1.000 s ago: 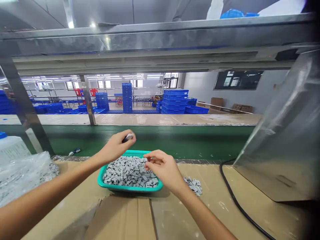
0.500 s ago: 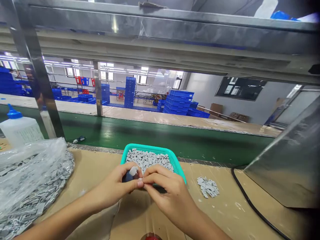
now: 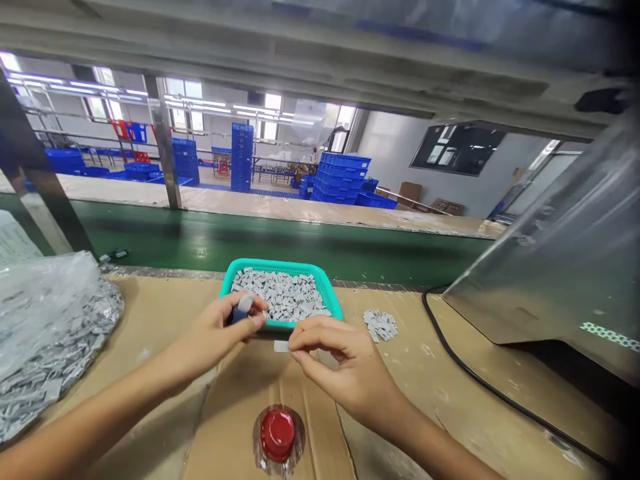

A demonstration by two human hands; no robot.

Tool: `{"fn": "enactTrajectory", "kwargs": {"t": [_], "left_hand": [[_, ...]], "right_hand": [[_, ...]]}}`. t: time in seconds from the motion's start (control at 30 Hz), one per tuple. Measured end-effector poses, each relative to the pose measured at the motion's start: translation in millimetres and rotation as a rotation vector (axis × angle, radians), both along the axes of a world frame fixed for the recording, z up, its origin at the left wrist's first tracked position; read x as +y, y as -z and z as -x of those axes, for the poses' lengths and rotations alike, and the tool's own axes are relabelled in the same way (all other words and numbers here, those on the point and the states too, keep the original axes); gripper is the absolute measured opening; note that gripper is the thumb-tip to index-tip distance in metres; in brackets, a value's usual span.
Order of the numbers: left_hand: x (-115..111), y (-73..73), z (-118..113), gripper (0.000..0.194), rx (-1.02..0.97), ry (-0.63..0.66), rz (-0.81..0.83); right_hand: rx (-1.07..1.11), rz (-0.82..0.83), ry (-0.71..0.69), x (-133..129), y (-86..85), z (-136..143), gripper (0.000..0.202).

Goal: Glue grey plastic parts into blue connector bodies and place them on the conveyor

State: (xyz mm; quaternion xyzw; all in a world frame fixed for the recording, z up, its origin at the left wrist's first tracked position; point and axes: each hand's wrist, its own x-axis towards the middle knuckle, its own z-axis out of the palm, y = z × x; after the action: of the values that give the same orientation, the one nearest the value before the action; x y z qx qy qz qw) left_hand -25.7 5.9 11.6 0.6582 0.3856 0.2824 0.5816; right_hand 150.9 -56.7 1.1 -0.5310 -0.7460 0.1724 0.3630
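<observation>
My left hand (image 3: 215,330) is closed round a small dark blue object (image 3: 239,315) with a pale, rounded end (image 3: 245,303); its kind is not clear. Between thumb and fingers of my right hand (image 3: 345,353) is a small flat whitish piece (image 3: 281,346), its free end pointing left. Both hands hover at the near rim of a turquoise plastic basket (image 3: 327,290), a gap between them. Small light grey plastic parts (image 3: 285,293) fill the basket. Below the hands, a red round cap-like object (image 3: 277,435) is set on the cardboard.
A clear plastic bag (image 3: 60,293) of grey parts lies at left. Right of the basket is a small pile of grey parts (image 3: 380,325). A black cable (image 3: 465,367) runs beside a metal panel (image 3: 560,267). Behind stretches a green belt (image 3: 270,237); a metal shelf hangs above.
My hands have moved apart, and the whitish piece now shows in my right fingers. The view has tilted down and shifted right, bringing the red object fully into sight.
</observation>
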Motion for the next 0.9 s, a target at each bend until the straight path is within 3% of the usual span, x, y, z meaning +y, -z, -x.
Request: {"fn": "enactTrajectory", "kwargs": {"t": [0.1, 0.17, 0.27, 0.33, 0.4, 0.53, 0.6, 0.73, 0.9], "left_hand": [[-0.9, 5.8, -0.7, 0.029, -0.043, -0.010, 0.045], [-4.0, 7.2, -1.5, 0.029, 0.002, 0.062, 0.045], [-10.2, 5.4, -4.4, 0.025, 0.051, 0.149, -0.032], [-12.9, 4.2, -6.4, 0.023, 0.051, 0.110, -0.091], [-13.7, 4.5, -7.4, 0.023, 0.027, 0.059, -0.093], [-12.7, 8.6, -5.5, 0.025, -0.046, 0.041, -0.018], [-12.5, 11.1, -4.0, 0.026, -0.042, 0.052, 0.023], [-14.8, 14.3, -3.4, 0.029, -0.043, 0.090, 0.052], [-17.9, 13.1, -5.5, 0.028, -0.015, 0.142, -0.044]], "right_hand": [[0.065, 0.116, 0.044, -10.1, 1.6, 0.5, 0.035], [0.119, 0.178, 0.063, -11.3, 0.2, 3.4, 0.036], [0.212, 0.238, 0.031, -7.0, -4.2, 9.2, 0.035], [0.238, 0.241, 0.003, -3.5, -6.2, 11.7, 0.035], [0.167, 0.137, 0.022, -1.3, -5.9, 11.9, 0.032], [-0.289, -0.492, 0.097, -0.9, 0.6, 7.9, 0.018], [-0.443, -0.647, 0.089, -1.4, 3.4, 6.4, 0.020], [-0.465, -0.620, 0.078, -3.6, 3.3, 5.3, 0.018], [-0.420, -0.540, 0.090, -12.7, -1.4, 3.9, 0.015]]}}
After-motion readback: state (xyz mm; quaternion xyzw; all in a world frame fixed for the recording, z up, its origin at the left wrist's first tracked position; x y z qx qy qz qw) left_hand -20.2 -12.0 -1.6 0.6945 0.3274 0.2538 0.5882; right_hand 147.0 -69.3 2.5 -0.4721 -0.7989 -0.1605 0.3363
